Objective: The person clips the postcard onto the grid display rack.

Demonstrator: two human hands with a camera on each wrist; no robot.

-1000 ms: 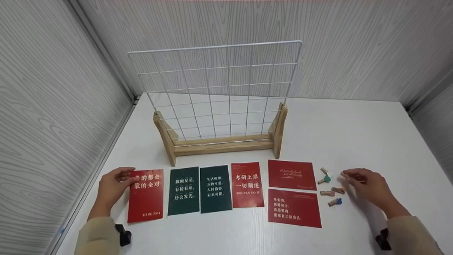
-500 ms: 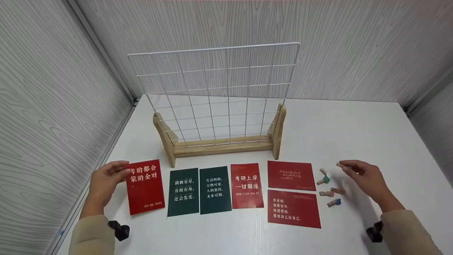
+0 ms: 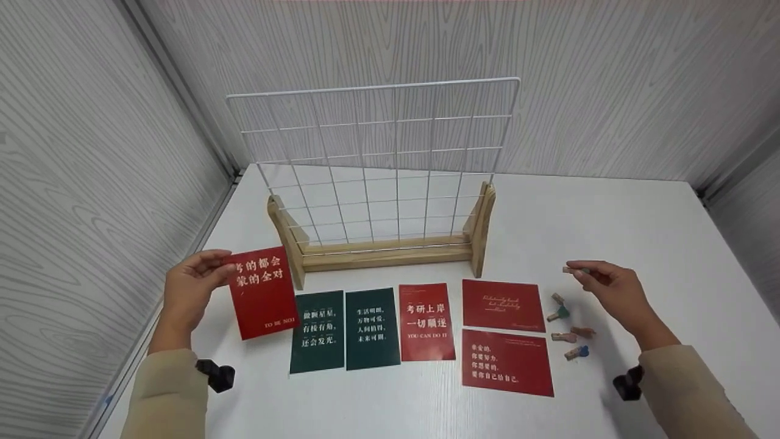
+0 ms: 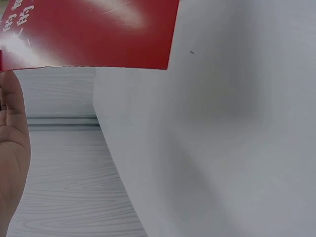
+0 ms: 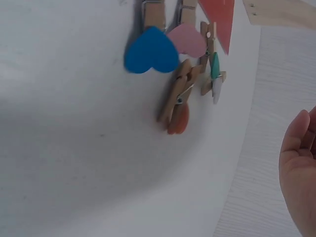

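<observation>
My left hand (image 3: pixel 192 289) pinches a red card (image 3: pixel 262 305) with white lettering by its left edge. The card is tilted, raised off the table, and overlaps a dark green card (image 3: pixel 317 341) in the head view. In the left wrist view the red card (image 4: pixel 108 34) shows from below, with part of the hand (image 4: pixel 12 143) beside it. At the right, my right hand (image 3: pixel 609 289) pinches a small wooden clothespin (image 3: pixel 568 269) between thumb and fingertips. Several heart-topped clothespins lie below it, among them a blue one (image 5: pixel 151 52), a pink one (image 5: pixel 187 40) and an orange one (image 5: pixel 178 106).
A white wire grid (image 3: pixel 396 146) stands upright in a wooden base (image 3: pixel 390 256) behind the cards. On the table (image 3: pixel 585 225) lie another green card (image 3: pixel 373 353) and red cards, one upright (image 3: pixel 426 350) and two sideways, upper (image 3: pixel 499 317) and lower (image 3: pixel 530 366). Pale panels (image 3: pixel 609 91) surround the table.
My left hand has lifted the red card off the table and tilted it, moving toward the wire grid. My right hand has risen away from the clothespins and moved left with one.
</observation>
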